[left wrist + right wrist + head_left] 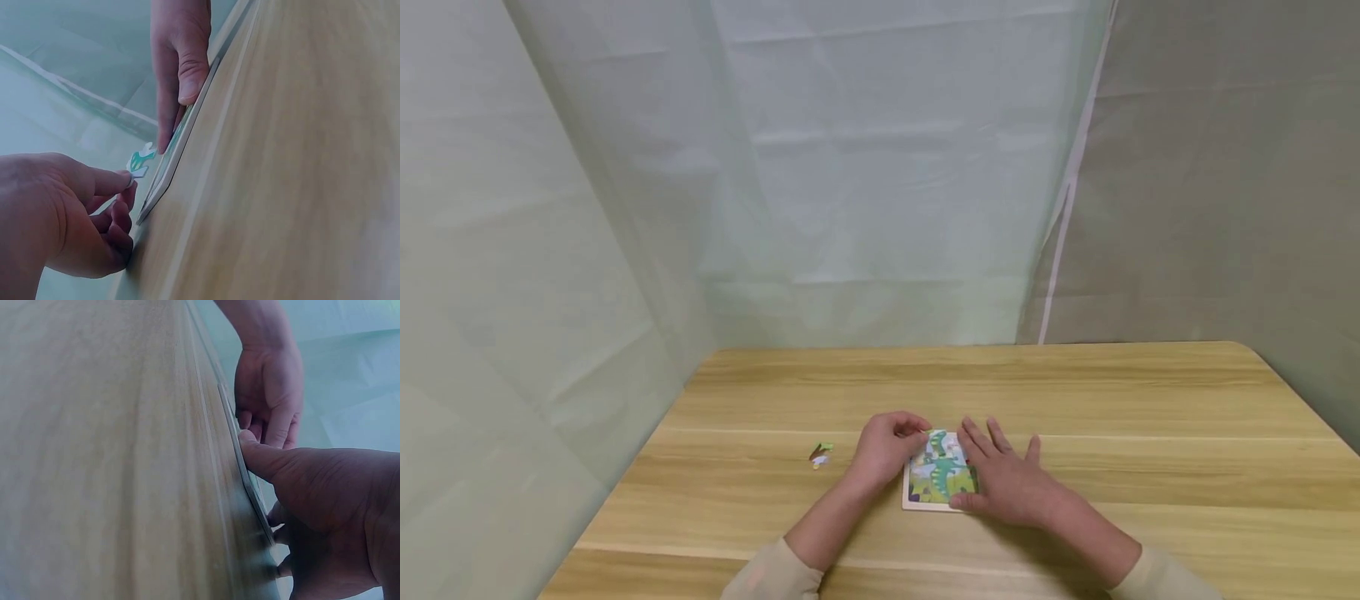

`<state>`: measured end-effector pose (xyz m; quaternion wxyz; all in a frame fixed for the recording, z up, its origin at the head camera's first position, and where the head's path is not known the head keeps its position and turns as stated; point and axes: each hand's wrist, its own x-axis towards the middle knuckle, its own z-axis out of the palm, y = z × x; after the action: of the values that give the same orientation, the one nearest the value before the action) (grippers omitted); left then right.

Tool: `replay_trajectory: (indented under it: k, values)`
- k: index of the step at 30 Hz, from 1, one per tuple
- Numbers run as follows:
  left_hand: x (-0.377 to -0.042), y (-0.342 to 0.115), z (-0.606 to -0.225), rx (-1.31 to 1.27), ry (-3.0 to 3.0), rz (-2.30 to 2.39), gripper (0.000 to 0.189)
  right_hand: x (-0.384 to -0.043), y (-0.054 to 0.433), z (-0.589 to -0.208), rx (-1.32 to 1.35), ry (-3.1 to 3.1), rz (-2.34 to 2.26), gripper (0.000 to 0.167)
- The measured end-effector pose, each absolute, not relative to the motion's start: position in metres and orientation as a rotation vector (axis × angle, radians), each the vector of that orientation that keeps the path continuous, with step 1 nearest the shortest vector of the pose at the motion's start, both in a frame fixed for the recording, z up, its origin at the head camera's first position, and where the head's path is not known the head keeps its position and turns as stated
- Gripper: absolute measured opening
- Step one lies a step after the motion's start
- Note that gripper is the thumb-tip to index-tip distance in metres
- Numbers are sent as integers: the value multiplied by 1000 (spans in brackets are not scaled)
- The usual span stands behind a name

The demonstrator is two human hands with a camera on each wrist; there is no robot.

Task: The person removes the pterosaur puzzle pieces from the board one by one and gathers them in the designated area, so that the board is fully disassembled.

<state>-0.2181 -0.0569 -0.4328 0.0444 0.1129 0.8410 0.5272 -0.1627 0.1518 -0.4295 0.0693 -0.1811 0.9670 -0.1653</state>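
My left hand (886, 451) pinches a small green-and-white jigsaw piece (141, 161) at the top left corner of the colourful square puzzle board (942, 477) mid-table. My right hand (1007, 479) rests flat, fingers straight, on the board.

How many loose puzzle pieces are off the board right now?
2: one pinched in the left hand at the puzzle board edge, piece; one on the table, left. Hands may hide others.

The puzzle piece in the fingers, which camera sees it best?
The left wrist view: the left hand pinches the puzzle piece right at the puzzle board, its teal-and-white shape clear. The head view hides it behind the fingers. The right wrist view shows only the board's edge and both hands.
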Motion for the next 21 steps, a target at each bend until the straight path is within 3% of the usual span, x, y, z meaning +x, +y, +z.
replay_trajectory:
  k: [21]
  values:
    - [-221,-91,-432,273,2640,1637,8,-162,152,-426,-515,2903,-514,98]
